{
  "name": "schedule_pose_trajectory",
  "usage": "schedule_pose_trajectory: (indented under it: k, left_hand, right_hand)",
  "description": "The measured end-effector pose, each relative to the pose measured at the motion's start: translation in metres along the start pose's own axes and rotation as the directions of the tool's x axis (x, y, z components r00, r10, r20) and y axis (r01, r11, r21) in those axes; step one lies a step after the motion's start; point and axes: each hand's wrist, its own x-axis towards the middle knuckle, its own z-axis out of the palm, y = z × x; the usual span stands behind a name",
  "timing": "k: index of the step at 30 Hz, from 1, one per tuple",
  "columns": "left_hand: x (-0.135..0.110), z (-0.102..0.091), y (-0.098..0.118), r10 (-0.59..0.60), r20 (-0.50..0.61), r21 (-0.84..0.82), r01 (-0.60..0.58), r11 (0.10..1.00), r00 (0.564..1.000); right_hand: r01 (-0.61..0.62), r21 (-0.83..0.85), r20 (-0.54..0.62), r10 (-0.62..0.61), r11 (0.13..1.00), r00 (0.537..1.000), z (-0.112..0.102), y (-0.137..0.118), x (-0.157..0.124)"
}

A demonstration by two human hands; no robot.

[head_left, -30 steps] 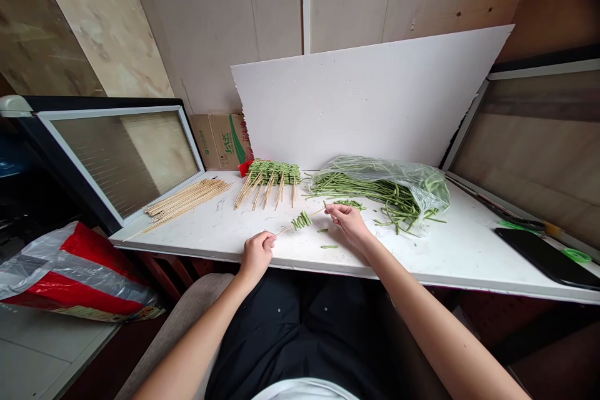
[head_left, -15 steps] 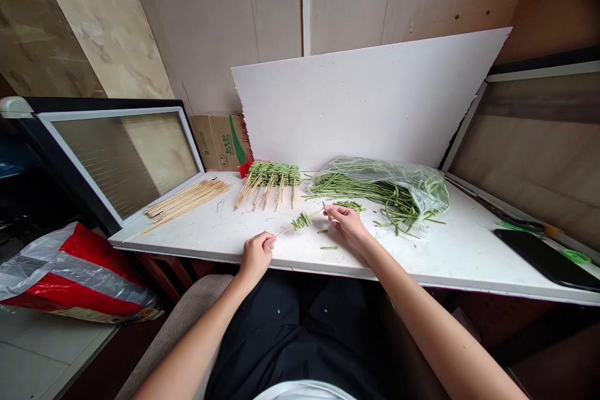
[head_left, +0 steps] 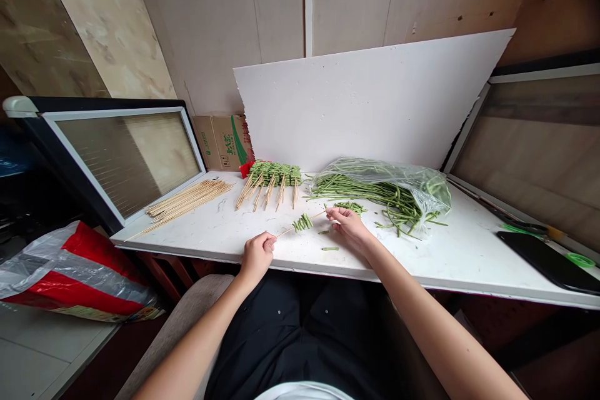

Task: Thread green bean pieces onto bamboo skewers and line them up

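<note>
My left hand [head_left: 259, 252] is closed on the lower end of a bamboo skewer [head_left: 285, 232]. Several short cut pieces of green bean [head_left: 302, 222] are threaded along its middle. At the far end, the fingertips of my right hand [head_left: 345, 224] pinch the skewer near its tip; whether a bean piece is also between them is too small to tell. A small pile of cut bean pieces [head_left: 352, 207] lies just behind my right hand, partly covered by it. One loose bean piece [head_left: 330, 249] rests on the white table [head_left: 201, 234] near the front edge.
Finished bean skewers [head_left: 274, 174] lie in a row at the back, sticks forward. Bare bamboo skewers [head_left: 190, 197] are heaped at left. Long green beans [head_left: 360, 187] spill from a clear plastic bag [head_left: 424, 184]. A black phone [head_left: 544, 259] and scissors [head_left: 525, 222] lie at right.
Both hands keep their hold on the skewer and have hardly moved. The whole view has shifted very slightly.
</note>
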Motion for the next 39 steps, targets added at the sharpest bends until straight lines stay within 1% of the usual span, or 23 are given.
schedule_pose_trajectory:
  k: [4,14,19,25,32,36,39]
  left_hand:
    - [0.000,0.000,0.000,0.004,-0.010,0.011,-0.004,1.000,1.000]
    - [0.001,-0.001,-0.002,0.003,0.008,0.022,-0.003,1.000,1.000]
    - [0.001,-0.001,-0.003,0.001,0.014,0.028,-0.001,1.000,1.000]
    - [0.002,-0.003,-0.003,-0.006,0.038,0.018,0.006,1.000,0.999]
    - [0.003,-0.003,-0.005,-0.015,0.048,0.011,0.014,1.000,0.999]
    - [0.003,-0.002,-0.006,-0.023,0.049,-0.005,0.023,1.000,0.999]
    - [0.002,-0.002,-0.005,-0.022,0.045,-0.022,0.023,0.999,0.999]
  right_hand:
    - [0.008,-0.012,0.019,-0.008,1.000,1.000,0.003,-0.002,-0.001]
    - [0.029,-0.008,0.044,-0.028,1.000,0.999,0.004,-0.002,-0.002]
    - [0.107,-0.067,0.015,-0.106,0.992,0.994,0.003,0.000,-0.001]
    - [0.184,-0.151,0.035,-0.181,0.971,0.983,0.006,-0.001,-0.005]
    - [0.176,-0.171,0.052,-0.169,0.969,0.984,0.011,-0.009,-0.013]
    - [0.178,-0.173,0.072,-0.168,0.969,0.983,0.010,-0.015,-0.013]
    - [0.173,-0.161,0.069,-0.164,0.972,0.984,0.007,-0.013,-0.010]
